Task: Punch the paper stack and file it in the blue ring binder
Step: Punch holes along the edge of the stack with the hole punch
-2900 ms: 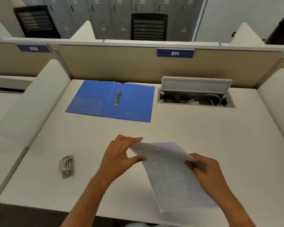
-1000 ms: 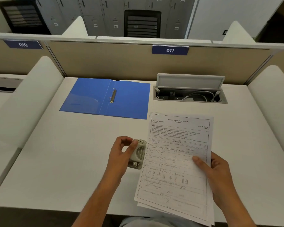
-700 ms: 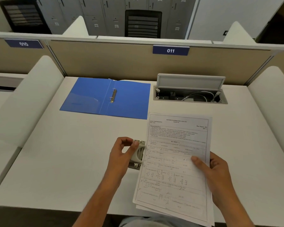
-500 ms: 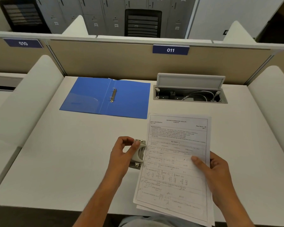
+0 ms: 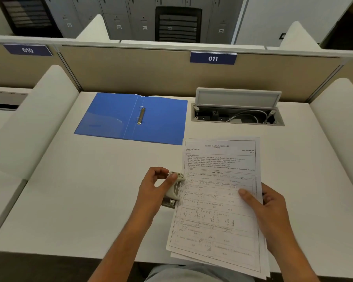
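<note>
A printed paper stack (image 5: pixel 218 202) lies at the desk's front right, its lower end hanging past the front edge. My right hand (image 5: pixel 267 208) holds its right edge, thumb on top. A small grey hole punch (image 5: pixel 173 190) sits against the stack's left edge, which runs into its slot. My left hand (image 5: pixel 155 190) grips the punch, thumb over its top lever. The blue ring binder (image 5: pixel 114 117) lies open and flat at the back left, its metal rings (image 5: pixel 141 116) on the spine.
A white desk (image 5: pixel 80 190) with a beige partition behind it. At the back right an open cable box (image 5: pixel 236 116) with its lid raised holds white cables. White rounded dividers flank the desk on both sides.
Since about three seconds ago the stack came down flat and the punch came from the desk's left to the stack's edge. Over the last second the paper slid slightly further into the punch.
</note>
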`<move>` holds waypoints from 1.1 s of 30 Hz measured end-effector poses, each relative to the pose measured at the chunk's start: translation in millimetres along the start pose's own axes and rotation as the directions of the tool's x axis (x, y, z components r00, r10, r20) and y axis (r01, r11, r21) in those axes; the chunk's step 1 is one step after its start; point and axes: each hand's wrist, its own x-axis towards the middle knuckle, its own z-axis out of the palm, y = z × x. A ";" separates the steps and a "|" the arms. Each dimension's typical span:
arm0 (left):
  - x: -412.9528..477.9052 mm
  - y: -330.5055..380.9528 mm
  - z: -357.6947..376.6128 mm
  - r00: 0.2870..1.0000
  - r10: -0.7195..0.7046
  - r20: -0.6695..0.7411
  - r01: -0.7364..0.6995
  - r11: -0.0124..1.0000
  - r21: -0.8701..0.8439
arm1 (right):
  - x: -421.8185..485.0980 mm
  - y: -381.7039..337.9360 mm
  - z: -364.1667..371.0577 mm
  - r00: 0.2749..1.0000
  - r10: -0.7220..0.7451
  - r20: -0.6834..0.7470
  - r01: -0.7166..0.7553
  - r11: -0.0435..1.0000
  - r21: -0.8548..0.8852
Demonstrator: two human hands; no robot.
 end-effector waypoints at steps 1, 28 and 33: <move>1.2 -1.1 -0.4 1.000 -0.006 -0.003 0.007 1.000 0.014 | 0.3 -1.1 -0.4 1.000 -0.003 0.003 0.003 1.000 -0.014; -18.6 8.4 0.6 0.873 0.026 0.487 0.078 0.978 -0.192 | 0.3 -26.6 -21.6 0.999 0.001 -0.045 -0.002 1.000 -0.012; -20.5 10.2 3.3 0.863 0.047 0.503 0.071 0.974 -0.213 | 0.6 -32.1 -26.7 0.999 0.007 -0.040 -0.006 1.000 0.011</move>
